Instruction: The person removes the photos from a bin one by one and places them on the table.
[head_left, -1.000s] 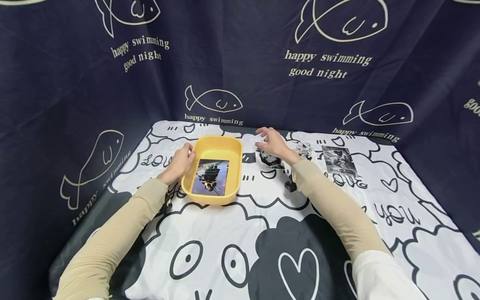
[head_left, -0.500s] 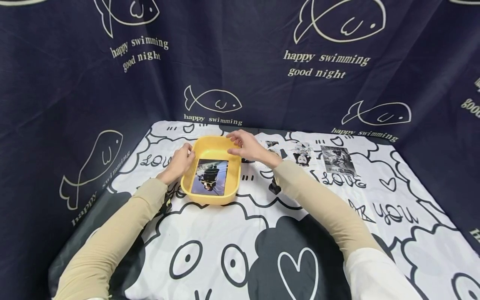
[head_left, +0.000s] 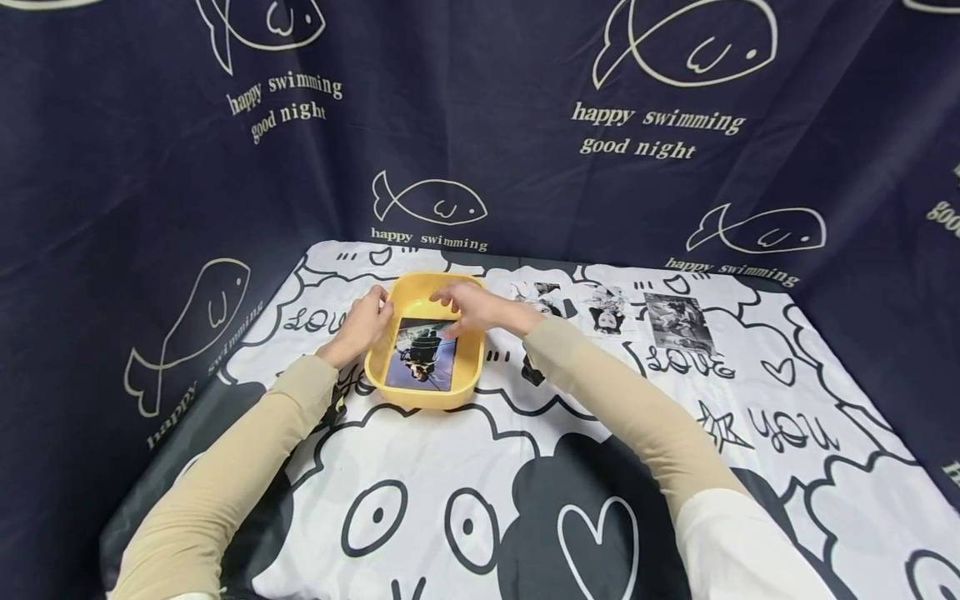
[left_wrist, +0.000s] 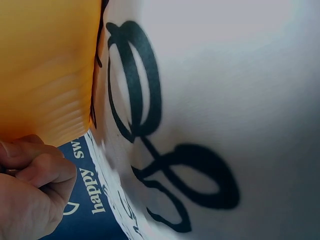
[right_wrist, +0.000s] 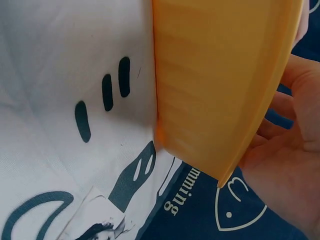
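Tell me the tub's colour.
The tub is yellow; the head view shows it best.

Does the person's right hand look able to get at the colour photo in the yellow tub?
Probably yes: the right hand is over the open yellow tub, near the colour photo; the left hand holds the tub's left side, out of the way.

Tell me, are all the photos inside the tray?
No, three photos lie on the cloth to the right of the tray.
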